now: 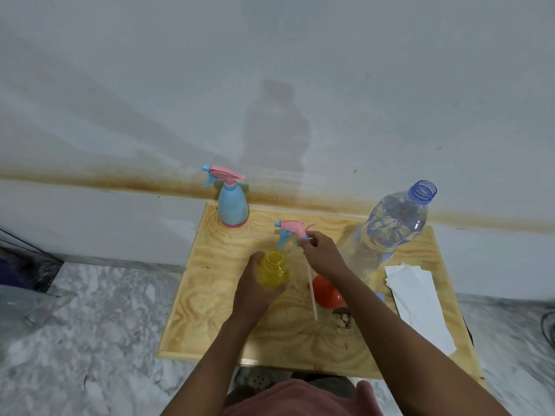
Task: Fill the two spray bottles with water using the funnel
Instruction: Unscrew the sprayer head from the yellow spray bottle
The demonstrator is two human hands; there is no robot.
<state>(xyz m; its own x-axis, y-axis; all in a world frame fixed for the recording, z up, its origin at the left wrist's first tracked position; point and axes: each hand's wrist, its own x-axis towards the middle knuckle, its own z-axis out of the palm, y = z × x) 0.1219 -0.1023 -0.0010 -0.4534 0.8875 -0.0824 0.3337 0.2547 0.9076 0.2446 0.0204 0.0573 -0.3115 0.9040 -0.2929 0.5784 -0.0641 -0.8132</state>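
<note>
- Pale plywood tabletop [210, 325] carries everything.
- Clear plastic water bottle [387, 232] (uncapped) stands rear right.
- Light-blue plastic spray bottle [232, 210], trigger fitted, stands rear left.
- Yellow translucent spray bottle [273, 271], neck open, gripped by the left hand [255, 292] mid-tabletop.
- Orange plastic funnel [326, 292] lies under the right wrist.
- Pink-and-blue trigger head [291, 229], tube dangling, pinched by the right hand [322, 256].

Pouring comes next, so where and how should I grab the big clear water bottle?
Take the water bottle round its wide middle, coming from its near side with the right hand once that has set down the spray head. It stands upright, uncapped and looks mostly full, so a grip at the narrow neck would likely let it swing and spill.
</note>
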